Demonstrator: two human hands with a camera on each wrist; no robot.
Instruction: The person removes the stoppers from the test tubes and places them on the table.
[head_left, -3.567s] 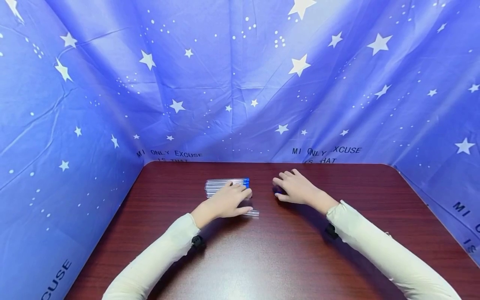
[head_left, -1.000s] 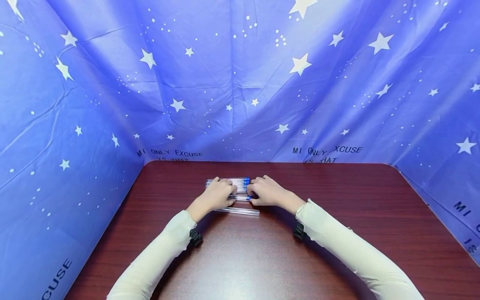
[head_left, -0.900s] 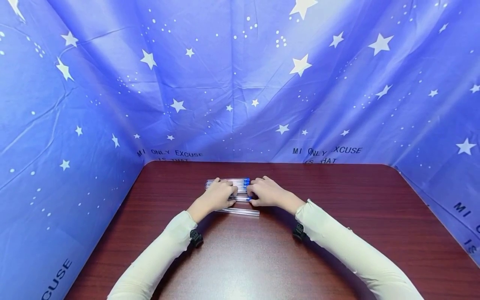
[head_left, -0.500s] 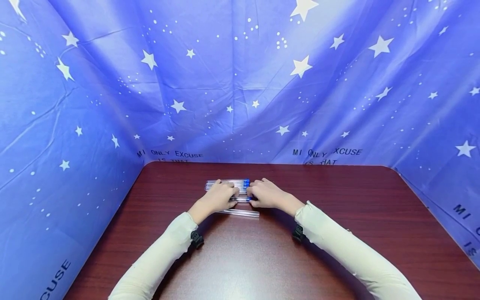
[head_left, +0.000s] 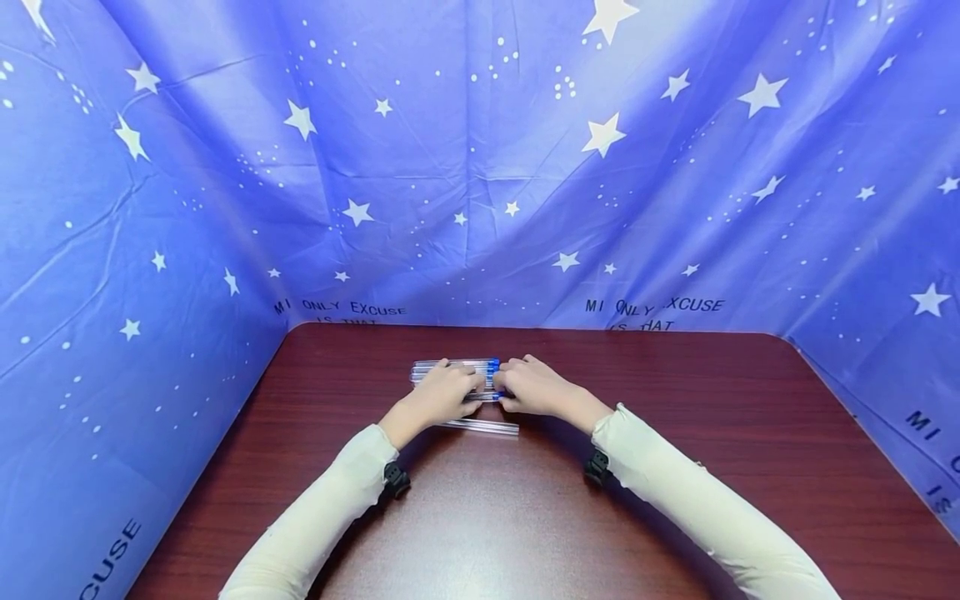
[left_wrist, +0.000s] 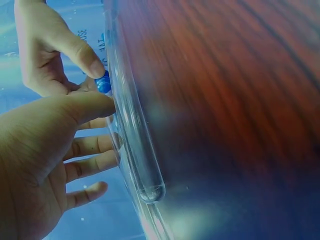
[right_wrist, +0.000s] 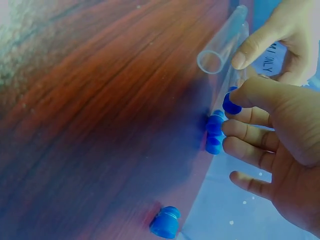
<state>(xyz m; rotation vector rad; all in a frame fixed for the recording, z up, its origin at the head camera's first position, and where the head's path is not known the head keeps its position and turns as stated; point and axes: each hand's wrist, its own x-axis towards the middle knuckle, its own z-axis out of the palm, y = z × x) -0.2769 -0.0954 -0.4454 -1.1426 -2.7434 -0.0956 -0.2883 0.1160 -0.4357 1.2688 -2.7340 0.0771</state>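
At a red-brown table, left fingers pinch a clear tube, right fingers its blue stopper.

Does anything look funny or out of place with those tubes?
Yes, a bit. One clear tube lies slightly askew, apart from the capped tubes, and its end is open. The right wrist view also shows a loose blue cap alone on the table. I see nothing spilled or broken.

Tubes look smooth and glossy, caps plastic, table polished wood, backdrop creased cloth.
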